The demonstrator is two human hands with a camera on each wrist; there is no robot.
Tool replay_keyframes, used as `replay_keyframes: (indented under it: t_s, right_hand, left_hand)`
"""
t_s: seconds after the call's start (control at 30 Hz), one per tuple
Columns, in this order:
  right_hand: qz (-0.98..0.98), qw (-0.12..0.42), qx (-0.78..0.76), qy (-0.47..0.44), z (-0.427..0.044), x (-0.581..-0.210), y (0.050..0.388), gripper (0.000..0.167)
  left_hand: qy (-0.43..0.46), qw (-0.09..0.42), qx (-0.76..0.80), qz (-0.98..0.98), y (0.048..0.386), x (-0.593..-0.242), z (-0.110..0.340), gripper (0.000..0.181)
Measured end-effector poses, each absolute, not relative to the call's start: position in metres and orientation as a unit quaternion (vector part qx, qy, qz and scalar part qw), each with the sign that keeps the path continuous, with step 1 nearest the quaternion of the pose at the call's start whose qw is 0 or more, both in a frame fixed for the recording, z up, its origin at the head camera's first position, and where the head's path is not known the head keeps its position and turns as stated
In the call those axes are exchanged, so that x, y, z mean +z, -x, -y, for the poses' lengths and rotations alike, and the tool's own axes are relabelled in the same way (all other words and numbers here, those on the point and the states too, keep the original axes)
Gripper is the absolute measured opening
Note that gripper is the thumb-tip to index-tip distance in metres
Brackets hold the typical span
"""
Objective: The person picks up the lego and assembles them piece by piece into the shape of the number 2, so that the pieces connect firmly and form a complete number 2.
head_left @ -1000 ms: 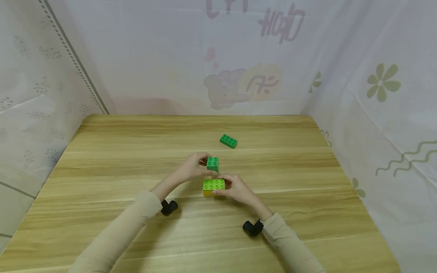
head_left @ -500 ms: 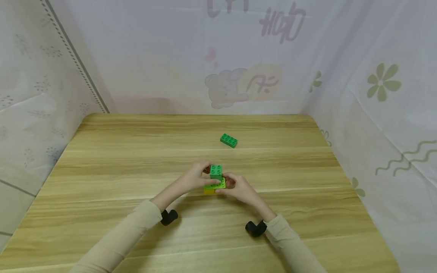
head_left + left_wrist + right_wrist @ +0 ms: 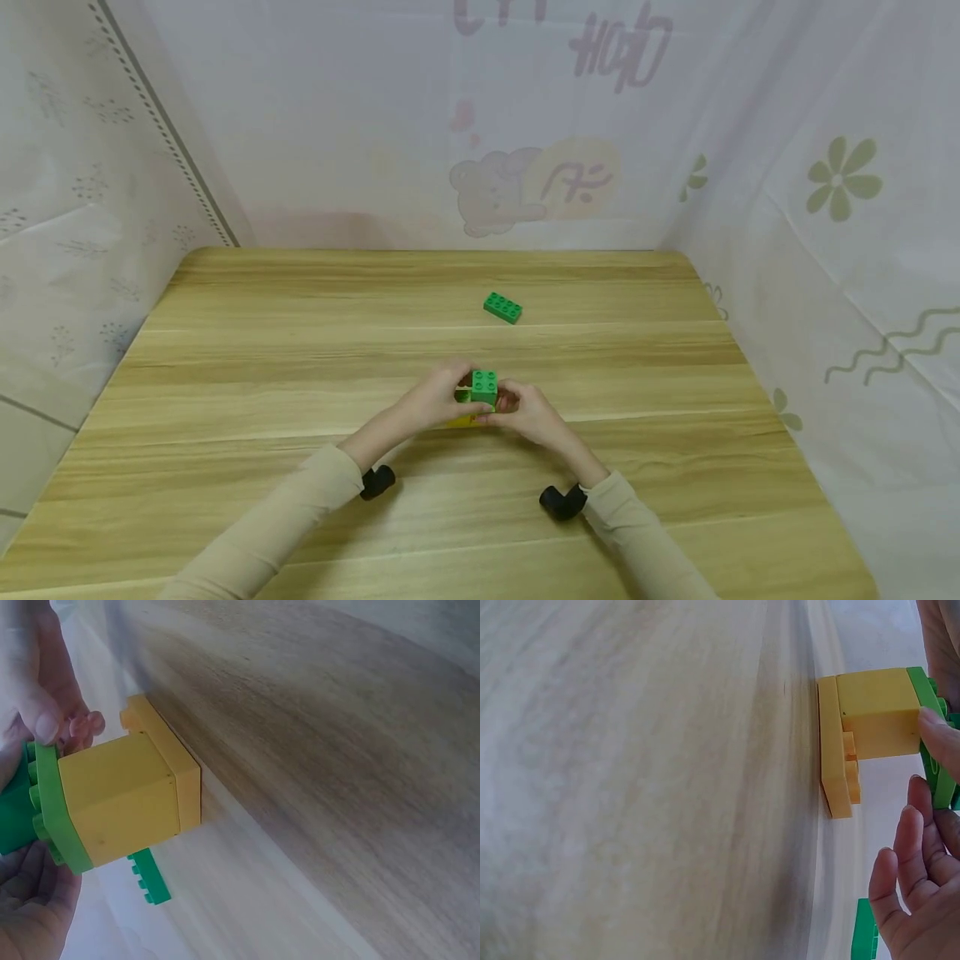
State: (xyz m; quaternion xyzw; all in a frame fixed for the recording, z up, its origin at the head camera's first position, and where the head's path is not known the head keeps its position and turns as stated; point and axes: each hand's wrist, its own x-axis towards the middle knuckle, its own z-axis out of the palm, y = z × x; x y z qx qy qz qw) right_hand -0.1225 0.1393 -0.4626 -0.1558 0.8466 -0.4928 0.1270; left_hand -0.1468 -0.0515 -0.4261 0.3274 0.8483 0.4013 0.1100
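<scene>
My left hand [image 3: 435, 402] pinches a green two-by-two toy building brick [image 3: 484, 387] between thumb and fingers, over a light green studded brick [image 3: 61, 817]. The light green piece is flat and tops a yellow block [image 3: 120, 799], reaching out past it on one side. Under that block lies a flat orange-yellow brick [image 3: 835, 750] on the table. On the right, my right hand [image 3: 534, 417] grips the end of the light green brick. Whether the green brick's underside touches the studs is hard to tell; fingers cover much of the join.
A flat green brick [image 3: 502, 307] lies alone farther back on the wooden table [image 3: 300, 317]. Printed white cloth [image 3: 337, 125] hangs behind the table and along both sides. Black curved pieces [image 3: 562, 503] stick out by both wrists.
The left hand has brought the green brick right and nearer, from behind the light green brick to over its right part. The right hand keeps its grip there, barely shifting.
</scene>
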Motion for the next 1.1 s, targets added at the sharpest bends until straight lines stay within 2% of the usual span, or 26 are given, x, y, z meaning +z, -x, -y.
replay_keyframes:
  t_s: [0.6, 0.83, 0.97, 1.1]
  right_hand:
    - [-0.842, 0.138, -0.501, 0.147, -0.139, -0.464, 0.127, 0.036]
    - [-0.832, 0.137, -0.512, 0.163, -0.145, -0.466, 0.125, 0.040]
    - [-0.844, 0.118, -0.490, 0.182, -0.150, -0.470, 0.125, 0.045]
    - [-0.889, 0.089, -0.397, 0.211, -0.152, -0.474, 0.123, 0.052]
  left_hand:
    - [-0.314, 0.098, 0.406, -0.853, 0.145, -0.433, 0.052, 0.039]
    - [-0.311, 0.084, 0.407, -0.855, 0.144, -0.438, 0.053, 0.038]
    - [-0.314, 0.078, 0.406, -0.855, 0.143, -0.441, 0.054, 0.034]
    - [-0.306, 0.079, 0.406, -0.857, 0.141, -0.443, 0.056, 0.033]
